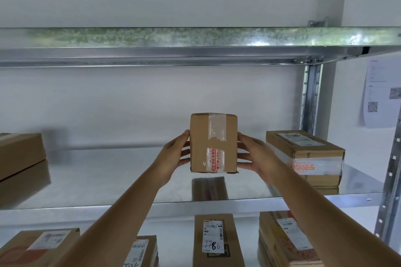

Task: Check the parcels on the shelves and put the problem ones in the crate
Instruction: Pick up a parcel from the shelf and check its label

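A small brown cardboard parcel [213, 142] with a clear tape strip and red print stands upright between my two hands, its bottom edge at or just above the metal shelf [112, 180]; its reflection shows below it. My left hand [176, 154] presses its left side and my right hand [253, 154] presses its right side. No shipping label shows on the face turned to me. No crate is in view.
On the same shelf, a labelled parcel [306, 156] lies at the right and another [20, 154] at the left edge. The shelf below holds several labelled parcels, one marked 786 [213, 238]. A shelf upright [311, 97] and a paper notice [380, 93] stand at the right.
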Available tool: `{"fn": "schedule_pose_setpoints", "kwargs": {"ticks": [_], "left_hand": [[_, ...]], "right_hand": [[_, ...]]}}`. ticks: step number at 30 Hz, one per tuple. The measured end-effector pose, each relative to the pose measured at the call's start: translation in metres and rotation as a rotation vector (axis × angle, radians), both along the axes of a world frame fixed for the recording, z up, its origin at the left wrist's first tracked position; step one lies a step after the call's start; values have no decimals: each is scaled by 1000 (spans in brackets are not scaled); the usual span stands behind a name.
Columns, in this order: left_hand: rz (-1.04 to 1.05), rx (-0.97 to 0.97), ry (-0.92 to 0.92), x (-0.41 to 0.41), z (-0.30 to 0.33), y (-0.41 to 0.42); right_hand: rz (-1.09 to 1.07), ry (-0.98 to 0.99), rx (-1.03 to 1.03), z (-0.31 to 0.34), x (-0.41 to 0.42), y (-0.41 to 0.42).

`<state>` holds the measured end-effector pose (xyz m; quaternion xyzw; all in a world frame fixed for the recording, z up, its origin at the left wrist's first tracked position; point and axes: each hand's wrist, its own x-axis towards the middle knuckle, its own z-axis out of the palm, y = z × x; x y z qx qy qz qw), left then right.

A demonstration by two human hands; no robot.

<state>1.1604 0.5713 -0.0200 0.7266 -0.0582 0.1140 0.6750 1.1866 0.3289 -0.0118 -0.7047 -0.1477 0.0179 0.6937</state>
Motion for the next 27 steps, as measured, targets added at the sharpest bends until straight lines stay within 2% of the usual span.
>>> {"fn": "schedule_pose_setpoints", "kwargs": {"ticks": [7,13,16,19,23,27], "left_hand": [[-9,-49,33,-1,-6,1],[-91,-354,188,8,-15,1],[-149,-424,273,11,-18,3],[-136,-382,348,12,-23,6],[-76,-224,452,14,-31,10],[-5,-102,473,20,-28,21]], "right_hand": [[12,23,8,-2,0,-3],[57,-26,-105,12,5,-7],[4,-112,-234,18,10,-5],[-48,-222,-405,25,10,3],[-32,-303,-668,28,11,17],[-79,-360,-823,31,11,29]]}}
